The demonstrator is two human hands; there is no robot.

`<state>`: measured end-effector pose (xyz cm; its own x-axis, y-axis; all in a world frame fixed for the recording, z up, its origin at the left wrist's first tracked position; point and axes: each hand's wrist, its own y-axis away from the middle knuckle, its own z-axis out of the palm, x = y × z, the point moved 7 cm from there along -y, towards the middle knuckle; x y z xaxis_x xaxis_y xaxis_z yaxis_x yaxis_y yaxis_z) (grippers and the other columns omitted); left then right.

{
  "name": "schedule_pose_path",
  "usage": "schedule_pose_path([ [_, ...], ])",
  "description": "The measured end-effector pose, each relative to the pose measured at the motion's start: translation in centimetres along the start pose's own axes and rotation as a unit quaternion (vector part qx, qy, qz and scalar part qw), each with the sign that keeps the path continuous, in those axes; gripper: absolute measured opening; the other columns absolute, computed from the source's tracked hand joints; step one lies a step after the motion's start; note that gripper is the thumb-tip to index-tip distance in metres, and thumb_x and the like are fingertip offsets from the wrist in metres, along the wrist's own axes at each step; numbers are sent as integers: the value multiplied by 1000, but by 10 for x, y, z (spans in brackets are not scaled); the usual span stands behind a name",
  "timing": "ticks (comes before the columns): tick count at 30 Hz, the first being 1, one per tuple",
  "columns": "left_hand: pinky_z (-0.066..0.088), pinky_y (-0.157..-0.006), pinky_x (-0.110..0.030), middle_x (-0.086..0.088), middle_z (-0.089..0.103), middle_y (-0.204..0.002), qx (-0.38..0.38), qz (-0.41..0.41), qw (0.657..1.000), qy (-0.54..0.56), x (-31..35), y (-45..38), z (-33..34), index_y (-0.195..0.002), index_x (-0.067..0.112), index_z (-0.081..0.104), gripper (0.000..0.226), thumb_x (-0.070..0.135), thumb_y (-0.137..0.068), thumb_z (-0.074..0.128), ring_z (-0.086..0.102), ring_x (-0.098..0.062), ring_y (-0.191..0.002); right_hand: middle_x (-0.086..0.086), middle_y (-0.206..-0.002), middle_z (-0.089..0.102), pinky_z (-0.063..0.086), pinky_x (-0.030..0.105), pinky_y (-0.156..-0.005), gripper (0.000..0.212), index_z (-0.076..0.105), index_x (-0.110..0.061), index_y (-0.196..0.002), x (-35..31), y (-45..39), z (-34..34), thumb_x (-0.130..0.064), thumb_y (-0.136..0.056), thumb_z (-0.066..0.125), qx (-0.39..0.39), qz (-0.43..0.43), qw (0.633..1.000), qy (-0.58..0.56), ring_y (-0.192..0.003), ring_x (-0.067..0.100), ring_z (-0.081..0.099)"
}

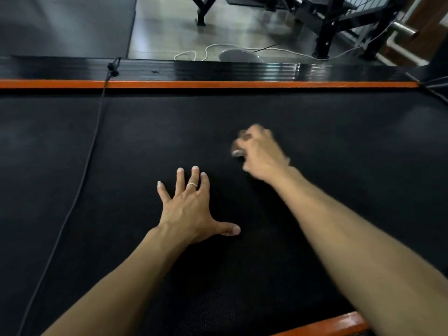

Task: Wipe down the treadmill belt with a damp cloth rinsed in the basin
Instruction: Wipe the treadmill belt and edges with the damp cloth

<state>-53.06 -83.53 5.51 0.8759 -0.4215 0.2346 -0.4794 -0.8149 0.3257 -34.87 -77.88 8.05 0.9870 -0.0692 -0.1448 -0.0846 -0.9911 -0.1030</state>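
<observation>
The black textured treadmill belt [339,146] fills most of the view, with an orange stripe [242,84] along its far side. My left hand [191,207] presses flat on the belt, fingers spread, a ring on one finger. Farther out and to the right is my right hand [260,151], blurred by motion. Its fingers curl round a small dark cloth [238,154], which is mostly hidden with only a greyish edge showing, and hold it against the belt. A grey basin [238,55] stands on the floor beyond the far side rail.
A thin black cable [80,183] runs across the left of the belt from a clip on the glossy black side rail [194,69]. A white cord [194,53] lies on the floor by the basin. Black gym-machine frames [324,32] stand behind. Another orange stripe [334,323] marks the near edge.
</observation>
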Motion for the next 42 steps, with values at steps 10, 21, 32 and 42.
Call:
schedule_pose_path([
  [10,-7,-112,-68,-6,-21,-161,-18,7,1000,3,3,-2,-1,-154,13,-10,140,88,-56,59,-29,-30,-144,-1,-138,44,48,48,-87,49,62,-26,-127,59,44,-19,-5,-83,63,-2,-38,999,-11,-107,25,40],
  [21,-9,-113,-66,-5,-17,-162,3,4,1000,11,2,0,-1,-155,12,-5,141,86,-55,62,-25,-29,-146,3,-131,50,52,43,-73,52,65,-24,-123,28,130,-24,-3,-75,65,-48,-172,983,-44,-100,27,46],
  [32,-7,-113,-66,-3,-14,-163,20,5,1000,4,-3,-1,1,-155,14,-3,140,88,-54,60,-23,-27,-147,0,-129,53,41,25,-78,43,70,-22,-116,-19,108,-9,-3,-81,53,-61,-186,978,-68,-102,25,46],
  [42,-9,-113,-65,-7,-15,-162,22,19,999,21,9,3,-6,-155,14,-3,135,80,-60,65,-22,-28,-147,-1,-135,46,44,36,-93,39,68,-32,-108,64,104,-17,-25,-70,63,-35,-13,999,-5,-112,31,49],
])
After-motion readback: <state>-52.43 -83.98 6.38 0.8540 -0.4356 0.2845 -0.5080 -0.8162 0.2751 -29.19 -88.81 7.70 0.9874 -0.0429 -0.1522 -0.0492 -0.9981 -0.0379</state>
